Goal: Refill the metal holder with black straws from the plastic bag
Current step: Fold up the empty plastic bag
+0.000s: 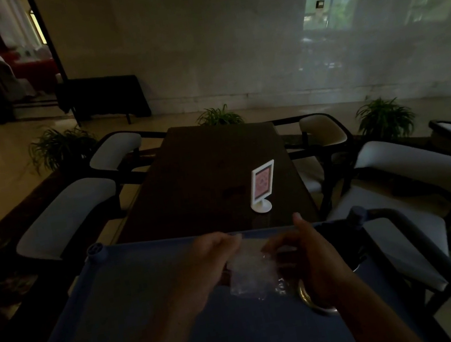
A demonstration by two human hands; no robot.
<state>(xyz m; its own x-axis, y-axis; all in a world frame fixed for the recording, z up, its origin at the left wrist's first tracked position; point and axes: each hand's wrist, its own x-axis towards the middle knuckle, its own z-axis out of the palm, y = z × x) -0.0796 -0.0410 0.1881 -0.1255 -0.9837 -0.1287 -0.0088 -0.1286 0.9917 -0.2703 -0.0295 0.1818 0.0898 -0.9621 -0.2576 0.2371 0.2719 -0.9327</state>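
Fingers (230, 241) of the left hand (212, 258) curl onto the nine o'clock edge of a clear crinkled plastic bag (250, 271). The right hand (306, 252) pinches its three o'clock edge, probably so the two can pull the mouth open. The film looks thin, glossy and creased. In this dim light I cannot make out any black straws inside it. A round shiny metal holder (309, 298) stands at five o'clock from the bag, half hidden beneath the right wrist, so it is close for filling. Both sit over a flat matte blue cart top (139, 304). At twelve o'clock beyond it, a white plastic sign stand (262, 187) rests on a long dark wooden table (204, 174).
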